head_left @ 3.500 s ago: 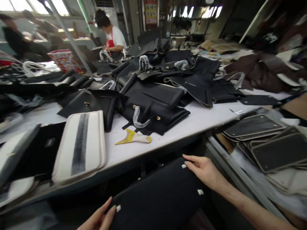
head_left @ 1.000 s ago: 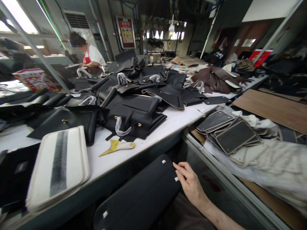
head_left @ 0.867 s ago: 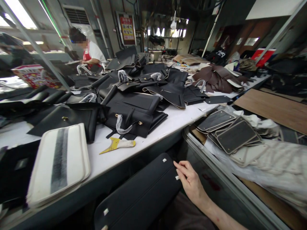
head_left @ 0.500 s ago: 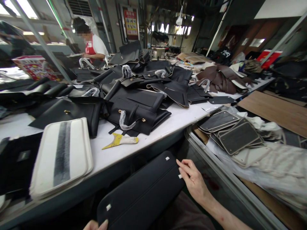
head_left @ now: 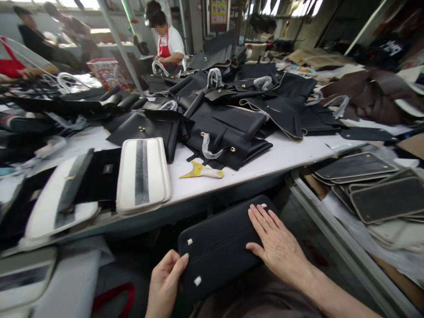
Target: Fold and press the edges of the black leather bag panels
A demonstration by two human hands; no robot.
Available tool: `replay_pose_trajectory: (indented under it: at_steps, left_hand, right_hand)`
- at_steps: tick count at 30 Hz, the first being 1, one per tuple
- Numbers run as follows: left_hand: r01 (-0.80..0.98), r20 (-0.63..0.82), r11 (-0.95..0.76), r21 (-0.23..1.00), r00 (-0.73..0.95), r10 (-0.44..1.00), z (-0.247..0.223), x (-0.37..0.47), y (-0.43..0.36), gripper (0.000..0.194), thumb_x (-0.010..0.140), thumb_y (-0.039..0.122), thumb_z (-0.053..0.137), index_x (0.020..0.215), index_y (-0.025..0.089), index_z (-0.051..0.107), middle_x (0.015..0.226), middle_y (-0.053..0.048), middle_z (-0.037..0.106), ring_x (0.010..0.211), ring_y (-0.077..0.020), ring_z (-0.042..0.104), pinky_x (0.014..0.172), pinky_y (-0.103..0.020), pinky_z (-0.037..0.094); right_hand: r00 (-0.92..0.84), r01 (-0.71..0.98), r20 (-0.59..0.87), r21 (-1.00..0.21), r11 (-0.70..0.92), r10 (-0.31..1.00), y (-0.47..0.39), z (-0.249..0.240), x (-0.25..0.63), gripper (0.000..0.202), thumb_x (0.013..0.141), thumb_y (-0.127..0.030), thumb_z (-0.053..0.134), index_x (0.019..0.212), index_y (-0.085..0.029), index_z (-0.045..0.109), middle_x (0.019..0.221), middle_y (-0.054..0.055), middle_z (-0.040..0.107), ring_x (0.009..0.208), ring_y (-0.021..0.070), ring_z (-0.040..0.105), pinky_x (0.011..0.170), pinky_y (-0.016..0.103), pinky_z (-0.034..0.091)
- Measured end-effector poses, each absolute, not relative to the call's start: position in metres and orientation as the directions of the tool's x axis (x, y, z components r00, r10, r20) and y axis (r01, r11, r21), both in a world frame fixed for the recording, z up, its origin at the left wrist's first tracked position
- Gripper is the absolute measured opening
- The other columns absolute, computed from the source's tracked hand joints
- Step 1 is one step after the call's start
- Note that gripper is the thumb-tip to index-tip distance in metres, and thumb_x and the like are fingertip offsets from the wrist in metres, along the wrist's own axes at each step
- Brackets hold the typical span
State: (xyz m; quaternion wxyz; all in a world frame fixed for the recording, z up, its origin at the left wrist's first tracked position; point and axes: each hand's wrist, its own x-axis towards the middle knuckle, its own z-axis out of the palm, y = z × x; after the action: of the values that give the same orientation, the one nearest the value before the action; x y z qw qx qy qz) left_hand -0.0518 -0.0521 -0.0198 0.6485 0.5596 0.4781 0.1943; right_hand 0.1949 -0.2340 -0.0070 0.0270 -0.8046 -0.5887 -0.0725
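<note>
Two bare hands hold a flat black leather panel w/ rounded corners (head_left: 220,245), low in view, just below the front edge of the white bench (head_left: 285,154) and over the person's lap. Panel is matte, fine-grained, w/ a straight seam line running lengthwise thru the middle and small white square tabs near its corners; three show. Left hand (head_left: 164,282) grips the near-left edge, fingers curled round it, thumb on top. Right hand (head_left: 278,245) lies flat on the panel's right end, fingers spread and pressing down.

On the bench beyond: a cream oblong panel w/ a grey centre stripe (head_left: 143,174), a yellow-bladed scraper w/ a white wrapped handle (head_left: 202,171), and black handbags w/ gold studs (head_left: 228,132). Writing on the far wall poster (head_left: 218,11) is too blurred to read.
</note>
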Motion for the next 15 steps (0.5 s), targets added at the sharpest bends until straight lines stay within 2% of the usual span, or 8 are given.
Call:
replay_pose_trajectory:
  at_steps: [6,15]
  left_hand:
    - [0.252,-0.392,0.303,0.919,0.508,0.767,-0.030,-0.058,-0.048,0.048,0.080,0.055,0.066,0.062,0.019,0.038,0.052,0.008,0.033,0.046,-0.0057,0.030,0.043,-0.017,0.025]
    - [0.202,-0.379,0.320,0.925,0.516,0.769,-0.030,-0.060,-0.051,0.045,0.082,0.050,0.065,0.063,0.019,0.038,0.051,0.008,0.037,0.045,-0.0054,0.031,0.043,-0.017,0.025]
  right_hand:
    - [0.201,0.980,0.114,-0.018,-0.200,0.973,-0.199,-0.010,0.160,0.082,0.095,-0.064,0.037,0.153,-0.009,0.021,0.160,0.013,0.020,0.148,0.0268,0.020,0.115,0.046,0.036]
    - [0.080,0.973,0.092,-0.222,-0.057,0.993,-0.157,-0.004,0.115,0.084,0.093,-0.064,0.043,0.155,-0.014,0.018,0.161,0.010,0.016,0.149,0.0267,0.016,0.119,0.047,0.030]
